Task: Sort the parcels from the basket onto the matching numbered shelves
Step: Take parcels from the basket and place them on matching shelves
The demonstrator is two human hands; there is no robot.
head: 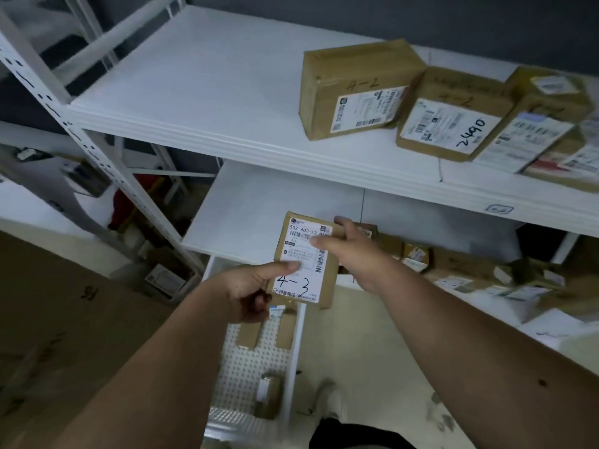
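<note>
- Head view: parcel (303,260), a flat brown one with a white shipping label marked "4-3" by hand, sits between my two hands in front of the lower shelf (259,202).
- My left hand (249,291) grips the parcel's lower left corner, thumb pressed flat on the label and the other fingers curled underneath.
- My right hand (353,254) holds the parcel's right edge, thumb lying across the label near the barcodes; its other fingers go behind the parcel and I cannot see how they lie.
- The white perforated basket (252,361) stands on the floor below my hands. Inside it I see two small brown parcels (265,332) side by side near the top and another brown parcel (268,395) lower down.
- The upper shelf (201,102) carries a row of brown boxes toward its right end: the first box (353,89) has "A-2" written on it, and the second box (450,115) just beside it shows "2490" on its label. More boxes crowd the far right, blurred.
- On the lower shelf, to the right of my hands, lies a loose heap of small parcels (460,270), too blurred to read.
- A large cardboard sheet (58,306) fills the lower left.
</note>
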